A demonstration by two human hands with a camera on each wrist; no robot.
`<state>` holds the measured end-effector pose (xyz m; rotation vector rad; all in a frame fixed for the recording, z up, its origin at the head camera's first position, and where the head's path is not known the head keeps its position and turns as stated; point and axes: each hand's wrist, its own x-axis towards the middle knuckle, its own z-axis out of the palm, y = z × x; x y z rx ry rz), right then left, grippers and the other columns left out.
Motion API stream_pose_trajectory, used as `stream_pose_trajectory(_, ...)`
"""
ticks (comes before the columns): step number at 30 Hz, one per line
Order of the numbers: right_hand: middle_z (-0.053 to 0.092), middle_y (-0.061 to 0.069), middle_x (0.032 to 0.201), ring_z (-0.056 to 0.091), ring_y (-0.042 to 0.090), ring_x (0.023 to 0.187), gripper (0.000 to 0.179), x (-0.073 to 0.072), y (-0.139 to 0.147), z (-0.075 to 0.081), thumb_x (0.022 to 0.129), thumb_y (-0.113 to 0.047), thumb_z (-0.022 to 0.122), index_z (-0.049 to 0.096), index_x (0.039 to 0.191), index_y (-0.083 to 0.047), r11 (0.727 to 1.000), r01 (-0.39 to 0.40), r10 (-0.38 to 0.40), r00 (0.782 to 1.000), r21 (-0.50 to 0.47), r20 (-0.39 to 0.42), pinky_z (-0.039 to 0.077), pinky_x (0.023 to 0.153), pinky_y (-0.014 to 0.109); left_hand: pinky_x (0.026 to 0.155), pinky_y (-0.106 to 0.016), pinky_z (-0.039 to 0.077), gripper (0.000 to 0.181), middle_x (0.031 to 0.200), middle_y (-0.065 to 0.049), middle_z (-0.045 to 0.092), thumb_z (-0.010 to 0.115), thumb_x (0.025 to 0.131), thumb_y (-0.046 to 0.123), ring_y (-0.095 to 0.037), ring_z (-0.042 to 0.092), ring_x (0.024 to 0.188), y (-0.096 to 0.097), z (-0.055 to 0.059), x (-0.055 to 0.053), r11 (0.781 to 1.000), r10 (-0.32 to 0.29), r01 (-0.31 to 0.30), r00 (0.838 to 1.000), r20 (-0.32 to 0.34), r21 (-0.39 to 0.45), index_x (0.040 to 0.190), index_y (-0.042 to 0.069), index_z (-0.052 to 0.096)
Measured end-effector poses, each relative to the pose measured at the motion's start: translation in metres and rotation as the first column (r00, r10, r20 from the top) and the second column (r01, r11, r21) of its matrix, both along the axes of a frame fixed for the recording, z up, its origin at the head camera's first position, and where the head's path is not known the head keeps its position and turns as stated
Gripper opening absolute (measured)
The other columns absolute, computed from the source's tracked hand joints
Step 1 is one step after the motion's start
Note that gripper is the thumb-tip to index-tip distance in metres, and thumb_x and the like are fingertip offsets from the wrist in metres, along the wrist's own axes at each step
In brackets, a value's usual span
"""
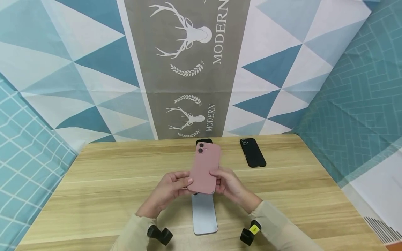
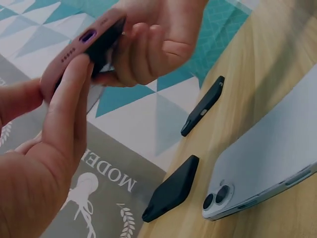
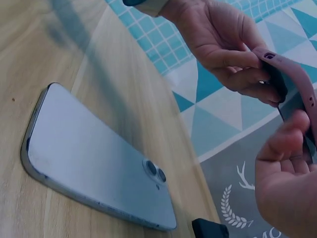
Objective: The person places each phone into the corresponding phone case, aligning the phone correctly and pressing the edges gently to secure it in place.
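Note:
Both hands hold a pink phone case (image 1: pixel 205 169) up above the table, its back facing up and its two-lens corner at the far left. Something dark shows on its underside in both wrist views. My left hand (image 1: pixel 172 187) pinches the near left corner, thumb on top. The right hand (image 1: pixel 230 185) grips the right edge, with its thumb lying over the back and its fingers underneath. Below the case, a silver-white phone (image 1: pixel 205 216) lies on the table with its back up; the case covers its lens end in the head view.
A black phone-shaped piece (image 1: pixel 253 153) lies at the back right of the wooden table (image 1: pixel 110 174). Another black piece (image 2: pixel 172 191) lies at the back middle, mostly hidden behind the pink case in the head view. Patterned cloth (image 1: pixel 194 80) hangs behind the table.

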<state>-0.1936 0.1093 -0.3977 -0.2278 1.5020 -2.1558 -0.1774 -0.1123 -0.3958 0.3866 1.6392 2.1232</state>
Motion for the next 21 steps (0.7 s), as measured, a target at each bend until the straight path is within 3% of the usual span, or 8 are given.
stream_pose_trajectory(5,0.067,-0.006,0.076,0.059,0.005,0.062,0.013,0.0,0.009,-0.002,0.094,-0.01,0.05,0.059,0.103,-0.009,1.0,-0.006,0.006,0.998,0.003,-0.067,0.051,0.056,0.017,0.079,-0.023,0.057,0.051,0.099,-0.001,0.068,0.055,0.093,0.006,-0.01,0.068,0.085,0.006,-0.003,0.0,0.997,0.077,-0.077,0.997,0.011,0.013,0.129,-0.024,0.033)
stream_pose_trajectory(8,0.067,-0.005,0.081,0.062,0.006,0.068,0.031,-0.001,0.013,-0.001,0.093,-0.012,0.054,0.052,0.119,0.004,0.995,0.055,-0.047,0.995,0.085,-0.09,0.055,0.063,0.021,0.08,-0.024,0.057,0.051,0.104,-0.007,0.067,0.054,0.093,0.004,-0.01,0.067,0.087,0.011,-0.006,-0.002,0.995,0.099,-0.099,0.995,0.025,0.006,0.13,-0.022,0.032)
stream_pose_trajectory(13,0.068,-0.005,0.09,0.065,0.006,0.078,0.048,-0.005,0.018,0.002,0.093,-0.013,0.055,0.042,0.13,0.014,0.97,0.135,-0.114,0.987,0.204,-0.11,0.057,0.073,0.022,0.08,-0.025,0.057,0.049,0.111,-0.016,0.063,0.054,0.092,0.003,-0.01,0.067,0.088,0.02,-0.011,-0.007,0.995,0.099,-0.098,0.994,0.038,-0.027,0.13,-0.02,0.034)
stream_pose_trajectory(21,0.066,-0.008,0.087,0.064,0.003,0.077,0.047,-0.01,0.032,0.004,0.094,-0.006,0.05,0.035,0.133,0.018,0.963,0.172,-0.158,0.984,0.209,-0.079,0.055,0.07,0.017,0.081,-0.026,0.057,0.045,0.121,-0.028,0.057,0.054,0.093,0.004,-0.013,0.066,0.091,0.041,-0.01,-0.015,0.993,0.076,-0.074,0.997,0.021,-0.09,0.129,-0.017,0.039)
